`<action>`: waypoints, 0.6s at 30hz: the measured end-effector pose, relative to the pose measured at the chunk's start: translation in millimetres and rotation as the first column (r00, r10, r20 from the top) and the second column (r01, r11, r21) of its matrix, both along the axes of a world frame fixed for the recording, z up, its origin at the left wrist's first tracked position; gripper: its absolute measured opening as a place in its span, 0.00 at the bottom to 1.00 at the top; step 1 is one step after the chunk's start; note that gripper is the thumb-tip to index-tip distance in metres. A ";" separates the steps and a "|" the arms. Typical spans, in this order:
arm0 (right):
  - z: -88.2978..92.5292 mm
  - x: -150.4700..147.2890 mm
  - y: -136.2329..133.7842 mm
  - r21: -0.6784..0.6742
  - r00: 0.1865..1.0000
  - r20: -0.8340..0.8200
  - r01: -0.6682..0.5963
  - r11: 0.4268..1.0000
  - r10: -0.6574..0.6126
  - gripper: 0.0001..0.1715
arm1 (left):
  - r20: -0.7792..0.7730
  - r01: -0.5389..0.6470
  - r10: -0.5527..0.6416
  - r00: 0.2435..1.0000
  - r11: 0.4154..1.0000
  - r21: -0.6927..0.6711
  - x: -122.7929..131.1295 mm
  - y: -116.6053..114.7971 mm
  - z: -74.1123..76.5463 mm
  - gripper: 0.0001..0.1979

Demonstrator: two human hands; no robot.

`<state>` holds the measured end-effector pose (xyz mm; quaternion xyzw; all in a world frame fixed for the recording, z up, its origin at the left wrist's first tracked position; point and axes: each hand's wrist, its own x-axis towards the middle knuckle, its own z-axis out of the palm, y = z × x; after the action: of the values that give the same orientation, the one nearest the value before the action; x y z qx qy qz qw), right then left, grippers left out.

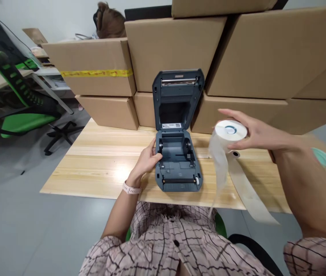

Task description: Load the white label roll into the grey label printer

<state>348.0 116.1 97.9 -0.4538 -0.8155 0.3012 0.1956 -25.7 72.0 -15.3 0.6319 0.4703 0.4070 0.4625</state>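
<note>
A dark grey label printer (177, 168) stands on the wooden table with its lid (178, 97) raised, and its roll compartment shows no roll. My left hand (147, 159) grips the printer's left side, thumb over the rim. To the right of the printer, my right hand (247, 128) holds a white label roll (223, 130) up off the table, fingers and thumb around its edge. A loose strip (218, 163) hangs from this roll. Below it, a second roll (234, 154) lies on the table, its long pale strip (251, 191) reaching past the front edge.
Stacked cardboard boxes (174, 46) line the table's back. A teal round object (323, 157) lies at the far right of the wooden table (94, 161). A green and black office chair (27, 103) stands at left. Behind the boxes, another person's head (109, 23) shows.
</note>
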 end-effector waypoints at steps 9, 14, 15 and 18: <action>-93.7 10.5 16.9 -0.354 0.935 -0.251 0.153 0.923 -0.251 0.71 | 0.105 -0.024 0.032 0.994 0.997 -0.075 3.3 -2.5 3.9 0.42; -116.3 65.6 -21.3 -0.373 0.761 -0.540 0.166 0.913 -0.359 0.46 | 0.141 0.004 0.008 0.990 0.996 -0.090 2.8 -0.7 2.5 0.42; -122.5 73.1 -31.7 -0.402 0.749 -0.536 0.179 0.898 -0.390 0.42 | 0.143 0.006 0.007 0.990 0.996 -0.090 3.0 -0.6 2.4 0.42; -135.6 75.1 -58.3 -0.514 0.806 -0.416 0.173 0.840 -0.420 0.35 | 0.141 0.003 0.009 0.990 0.996 -0.084 3.5 -1.1 2.7 0.43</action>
<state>423.1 57.9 -37.8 -0.5145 -0.5565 0.5564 0.3405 -22.1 70.9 -12.6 0.5810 0.4541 0.4312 0.5199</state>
